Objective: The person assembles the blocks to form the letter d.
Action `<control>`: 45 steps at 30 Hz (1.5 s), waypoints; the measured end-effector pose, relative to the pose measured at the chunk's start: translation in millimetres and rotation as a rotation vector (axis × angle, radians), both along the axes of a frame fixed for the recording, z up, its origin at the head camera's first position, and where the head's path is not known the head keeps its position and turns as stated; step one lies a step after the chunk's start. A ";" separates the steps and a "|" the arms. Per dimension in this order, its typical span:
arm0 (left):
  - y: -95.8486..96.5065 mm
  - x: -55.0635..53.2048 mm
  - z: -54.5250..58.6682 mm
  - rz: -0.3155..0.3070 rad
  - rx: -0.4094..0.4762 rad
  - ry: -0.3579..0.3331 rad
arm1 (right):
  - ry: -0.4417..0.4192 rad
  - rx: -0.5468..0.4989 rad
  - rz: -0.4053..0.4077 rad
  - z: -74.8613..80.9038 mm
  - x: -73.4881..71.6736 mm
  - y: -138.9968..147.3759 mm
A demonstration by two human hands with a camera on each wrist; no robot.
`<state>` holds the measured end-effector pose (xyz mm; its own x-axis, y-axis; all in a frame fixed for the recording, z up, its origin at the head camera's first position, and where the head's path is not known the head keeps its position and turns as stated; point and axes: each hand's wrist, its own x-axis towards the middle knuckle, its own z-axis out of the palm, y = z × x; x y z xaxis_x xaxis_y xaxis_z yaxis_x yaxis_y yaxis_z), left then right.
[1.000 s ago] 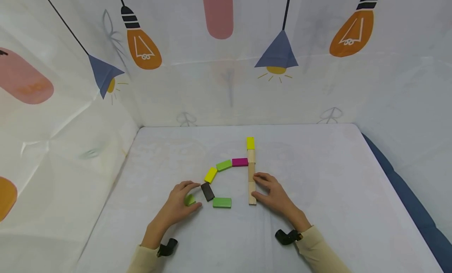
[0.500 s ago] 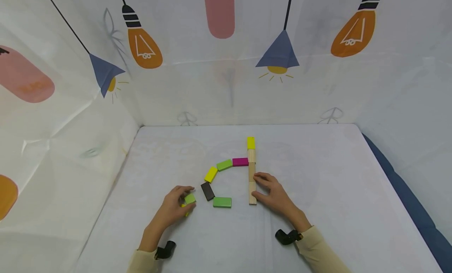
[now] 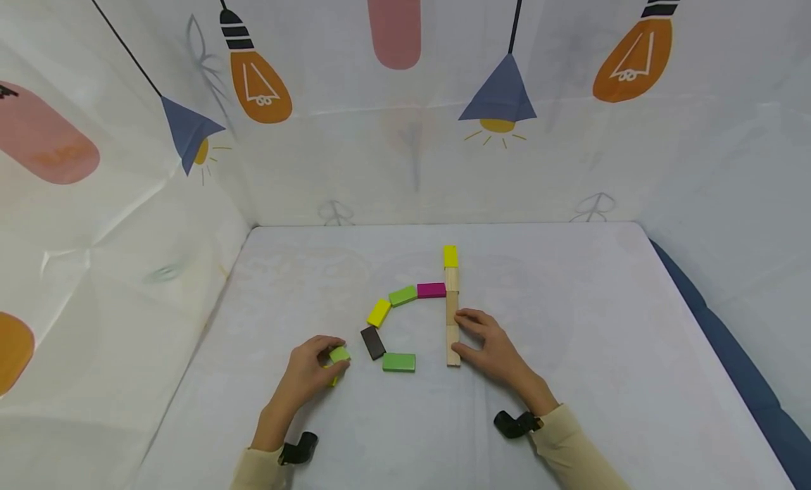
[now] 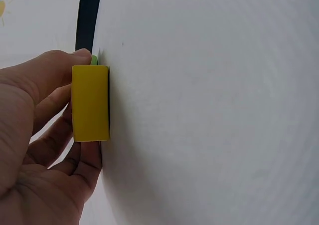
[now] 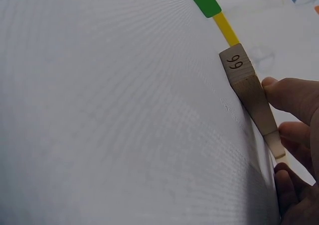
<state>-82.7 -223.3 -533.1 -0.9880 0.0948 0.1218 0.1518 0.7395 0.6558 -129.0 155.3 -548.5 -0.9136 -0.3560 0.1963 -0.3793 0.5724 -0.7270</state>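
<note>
My left hand point(image 3: 307, 372) curls round a light green block point(image 3: 339, 353) left of the arc, pinching it between thumb and fingers. A yellow block point(image 4: 90, 104) sits beside it under the thumb, nearest the camera in the left wrist view. My right hand point(image 3: 491, 346) rests beside a straight row of plain wooden blocks point(image 3: 452, 307). Its thumb and fingertips touch the row's right side without wrapping round it; the near block's end point(image 5: 237, 63) carries engraved digits. A yellow block point(image 3: 450, 256) tops the row.
From the row, an arc curves left: a magenta block point(image 3: 431, 290), a light green block point(image 3: 403, 296), a yellow block point(image 3: 379, 312), a black block point(image 3: 373, 343) and a green block point(image 3: 398, 362). They lie on a white table point(image 3: 570, 286) before a printed curtain point(image 3: 405, 166).
My left hand has drawn back slightly to the left, away from the black block, its thumb and fingers closing round the light green block. My right hand stays at the wooden row.
</note>
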 end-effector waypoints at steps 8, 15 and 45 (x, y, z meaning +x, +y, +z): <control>2.4 -0.7 1.8 0.011 0.008 0.018 | -0.010 -0.002 -0.001 -1.6 0.0 0.2; 8.5 -3.9 1.5 -0.037 0.030 0.177 | -0.013 0.000 0.005 -2.7 -0.7 -0.4; 116.6 -11.2 12.9 -0.471 0.048 0.106 | 0.043 -0.002 0.011 -2.8 -1.8 2.0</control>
